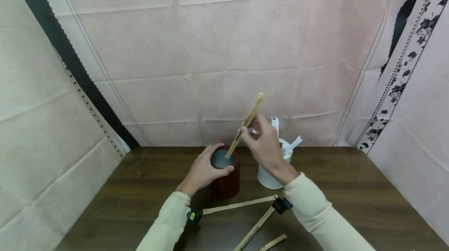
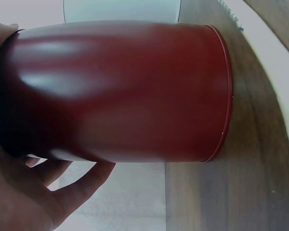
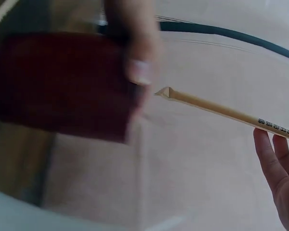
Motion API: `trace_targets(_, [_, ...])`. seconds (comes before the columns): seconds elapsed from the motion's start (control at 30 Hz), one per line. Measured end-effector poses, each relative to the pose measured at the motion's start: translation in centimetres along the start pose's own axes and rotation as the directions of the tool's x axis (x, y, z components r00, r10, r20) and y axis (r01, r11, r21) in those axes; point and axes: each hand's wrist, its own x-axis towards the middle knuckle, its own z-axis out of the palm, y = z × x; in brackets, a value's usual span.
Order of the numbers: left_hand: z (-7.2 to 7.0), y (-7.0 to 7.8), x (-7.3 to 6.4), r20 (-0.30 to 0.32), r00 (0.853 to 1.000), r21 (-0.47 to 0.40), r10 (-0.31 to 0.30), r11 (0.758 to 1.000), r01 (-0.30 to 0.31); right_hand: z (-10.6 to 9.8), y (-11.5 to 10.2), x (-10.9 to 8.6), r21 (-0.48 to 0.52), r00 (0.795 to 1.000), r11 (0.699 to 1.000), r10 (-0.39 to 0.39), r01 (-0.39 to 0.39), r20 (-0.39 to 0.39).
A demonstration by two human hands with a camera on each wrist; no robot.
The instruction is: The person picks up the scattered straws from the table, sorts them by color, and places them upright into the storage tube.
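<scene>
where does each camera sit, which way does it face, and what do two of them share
Head: on the person's head, looking forward and down over the table; left hand, right hand and sleeves show.
Left wrist: on that wrist, looking at the side of the red cup; part of the left hand shows at the left.
Right wrist: on that wrist, looking toward the stick and red cup; right hand at lower right, left hand near the top.
Shared: head and right wrist both show red cup, stick and both hands.

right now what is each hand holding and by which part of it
The left hand holds the dark red canister around its upper part, near the rim; the right hand pinches the pale stick near its middle.
</scene>
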Motion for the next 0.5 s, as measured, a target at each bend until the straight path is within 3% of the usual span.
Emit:
trace_targets(0.13, [-0.1,0.1,-0.1,0.001,1.000,-0.008,-0.001,1.000,0.001,1.8,2.4,-0.8,-0.063,0.992,0.992,0.112,-0.108,0.062])
trace_targets(0.3, [-0.1,0.2,-0.2,0.010,1.000,-0.030,0.005,1.000,-0.004,3.5,4.8,-1.8,-0.229,0.943,0.936,0.304,-0.269,0.134])
trace_targets(0.4, [-0.1,0.1,-0.3,0.001,1.000,-0.034,0.008,0.999,-0.008,4.0,5.6,-2.1,-0.333,0.922,0.892,0.364,-0.304,0.133])
trace_targets(0.5, [-0.1,0.0,-0.3,-0.007,1.000,-0.033,0.014,0.999,-0.014,3.7,5.8,-2.1,-0.398,0.926,0.867,0.364,-0.299,0.097])
